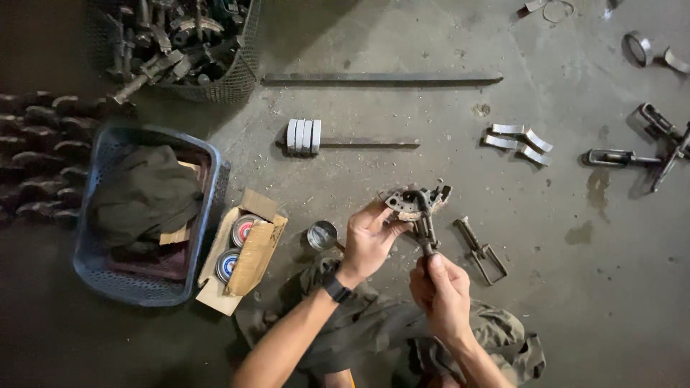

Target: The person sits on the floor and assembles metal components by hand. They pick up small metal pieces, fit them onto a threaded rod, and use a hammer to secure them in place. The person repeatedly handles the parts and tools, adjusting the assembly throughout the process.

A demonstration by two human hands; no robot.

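Observation:
My left hand [370, 241] grips a dark, greasy metal part [413, 201] with a curved body and a lever arm, held above the concrete floor. My right hand [440, 291] is closed around the lower stem of the same part, just below the left hand. A black watch sits on my left wrist. My legs in camouflage trousers [496, 334] are folded beneath both hands.
A small metal cup [322, 235] and a metal clevis piece [480, 251] lie beside my hands. A cardboard box with round tins [241, 248], a blue basket [108, 215] and a wire basket of parts [180, 43] stand left. Metal bars [381, 77], curved plates [517, 140] and brackets [647, 144] lie farther off.

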